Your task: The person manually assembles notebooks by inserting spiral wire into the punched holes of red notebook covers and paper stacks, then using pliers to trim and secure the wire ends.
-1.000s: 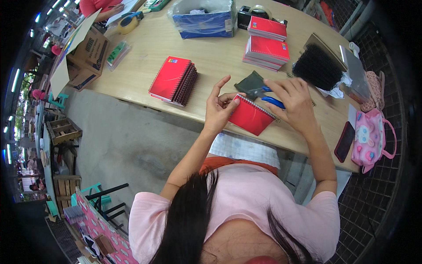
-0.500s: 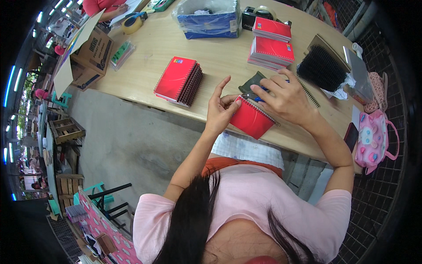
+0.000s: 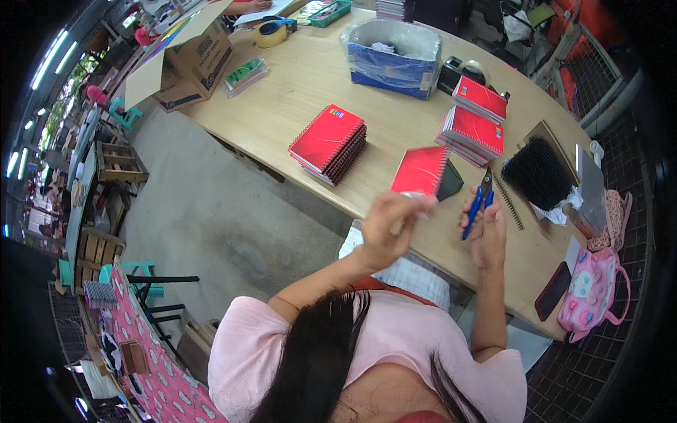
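Left hand (image 3: 391, 220), blurred, grips one notebook (image 3: 421, 170) by its lower end over the desk's (image 3: 395, 125) near edge, presumably leaving the coil side clear. Right hand (image 3: 486, 231) loosely gripping one pair of pliers (image 3: 472, 213), tips outward, likely clear of fingers. Notebook stacks (image 3: 327, 137): three; one by near edge, two toward right edge.

Even, fairly bright light over the worktable (image 3: 282, 92), with dark fisheye rims.
Tube lights (image 3: 51, 59) glow white at the far left, where patches around the greenery (image 3: 44, 132) burn out. Pale glints sit on the plastic liner (image 3: 363, 35). The left hand (image 3: 391, 225) is motion-blurred; the right hand (image 3: 486, 236) looks sharper. The worktable's edge bows, and the distant background is soft.
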Tool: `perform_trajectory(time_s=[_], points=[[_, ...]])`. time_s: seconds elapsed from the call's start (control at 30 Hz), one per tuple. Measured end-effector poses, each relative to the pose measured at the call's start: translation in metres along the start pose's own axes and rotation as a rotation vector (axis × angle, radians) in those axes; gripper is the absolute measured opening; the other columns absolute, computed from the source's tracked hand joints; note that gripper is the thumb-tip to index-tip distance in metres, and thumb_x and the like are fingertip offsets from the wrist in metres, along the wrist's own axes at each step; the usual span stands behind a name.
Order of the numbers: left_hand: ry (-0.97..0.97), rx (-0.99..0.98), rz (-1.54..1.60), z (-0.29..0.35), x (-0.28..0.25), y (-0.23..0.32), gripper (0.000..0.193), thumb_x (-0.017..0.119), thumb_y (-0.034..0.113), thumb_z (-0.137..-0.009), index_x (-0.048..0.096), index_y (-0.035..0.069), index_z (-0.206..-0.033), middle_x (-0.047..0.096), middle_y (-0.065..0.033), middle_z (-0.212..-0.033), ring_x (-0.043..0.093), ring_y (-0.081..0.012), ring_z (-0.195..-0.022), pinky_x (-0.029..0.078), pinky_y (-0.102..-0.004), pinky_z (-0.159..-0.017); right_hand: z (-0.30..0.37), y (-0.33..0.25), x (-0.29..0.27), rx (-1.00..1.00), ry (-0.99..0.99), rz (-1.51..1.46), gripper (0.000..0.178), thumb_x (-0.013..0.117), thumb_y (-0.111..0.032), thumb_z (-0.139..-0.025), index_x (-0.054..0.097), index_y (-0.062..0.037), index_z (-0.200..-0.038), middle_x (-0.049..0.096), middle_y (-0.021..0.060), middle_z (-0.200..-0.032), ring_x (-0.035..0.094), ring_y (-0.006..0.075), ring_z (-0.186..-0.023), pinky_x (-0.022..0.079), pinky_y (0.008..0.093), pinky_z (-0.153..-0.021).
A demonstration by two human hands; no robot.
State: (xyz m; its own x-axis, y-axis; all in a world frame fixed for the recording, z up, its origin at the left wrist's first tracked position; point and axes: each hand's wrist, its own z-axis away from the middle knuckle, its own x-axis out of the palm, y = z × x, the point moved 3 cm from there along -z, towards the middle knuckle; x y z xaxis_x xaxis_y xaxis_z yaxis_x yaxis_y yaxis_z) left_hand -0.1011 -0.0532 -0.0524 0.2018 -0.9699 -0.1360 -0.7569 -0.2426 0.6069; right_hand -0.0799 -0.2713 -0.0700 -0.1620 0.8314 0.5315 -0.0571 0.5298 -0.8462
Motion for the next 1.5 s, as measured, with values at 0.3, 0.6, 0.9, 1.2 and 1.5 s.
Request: perform_trajectory(time_s=[0.3,0.6,0.9,1.2,1.5], points=[[-0.149,0.062,-0.182,-0.022,0.015,0.016,0.053,0.072,-0.002,-0.075,0.061,0.007,-0.126,0.069,-0.0093,-0.106,0.062,-0.0278,-0.100,0.049,-0.0408,-0.089,0.010,0.020,0.020,-0.267,0.243,0.587,0.037,0.070,0.001,-0.085,0.053,-0.0013,-0.118,0.063,0.0044,-0.100,0.060,0.0094,-0.088,0.050,0.0245,-0.079],[-0.475,-0.484,0.319,-0.038,-0.004,-0.038,0.033,0.058,-0.006,-0.093,0.061,0.000,-0.124,0.067,-0.0068,-0.110,0.062,-0.0117,-0.100,0.049,-0.0267,-0.091,0.012,-0.008,0.031,-0.258,0.121,1.003,0.041,0.079,-0.019,-0.082,0.060,-0.0039,-0.115,0.065,0.0095,-0.093,0.063,0.0192,-0.082,0.050,0.0312,-0.075],[-0.547,-0.587,0.432,-0.037,-0.007,-0.038,0.044,0.056,-0.006,-0.093,0.055,0.001,-0.137,0.065,-0.0077,-0.108,0.062,-0.0130,-0.104,0.048,-0.0281,-0.095,-0.017,-0.053,0.058,-0.689,-0.109,1.709,0.043,0.079,-0.031,-0.075,0.065,-0.0129,-0.111,0.062,0.0084,-0.102,0.057,0.0293,-0.100,0.041,0.0457,-0.090],[-0.541,-0.649,0.508,-0.036,-0.010,-0.035,0.047,0.057,-0.009,-0.091,0.052,-0.003,-0.138,0.063,-0.0093,-0.116,0.063,-0.0148,-0.108,0.049,-0.0299,-0.098,-0.024,-0.057,0.069,-0.793,-0.224,1.831,0.041,0.077,-0.038,-0.075,0.067,-0.0145,-0.107,0.061,0.0046,-0.097,0.058,0.0240,-0.096,0.041,0.0430,-0.087],[-0.502,-0.619,0.487,-0.031,-0.004,-0.042,0.034,0.063,-0.006,-0.090,0.060,-0.003,-0.124,0.065,-0.0065,-0.105,0.062,-0.0100,-0.096,0.051,-0.0246,-0.087,-0.023,-0.048,0.055,-0.645,-0.257,1.844,0.039,0.077,-0.041,-0.074,0.067,-0.0140,-0.101,0.060,0.0039,-0.085,0.061,0.0242,-0.082,0.043,0.0404,-0.073]])
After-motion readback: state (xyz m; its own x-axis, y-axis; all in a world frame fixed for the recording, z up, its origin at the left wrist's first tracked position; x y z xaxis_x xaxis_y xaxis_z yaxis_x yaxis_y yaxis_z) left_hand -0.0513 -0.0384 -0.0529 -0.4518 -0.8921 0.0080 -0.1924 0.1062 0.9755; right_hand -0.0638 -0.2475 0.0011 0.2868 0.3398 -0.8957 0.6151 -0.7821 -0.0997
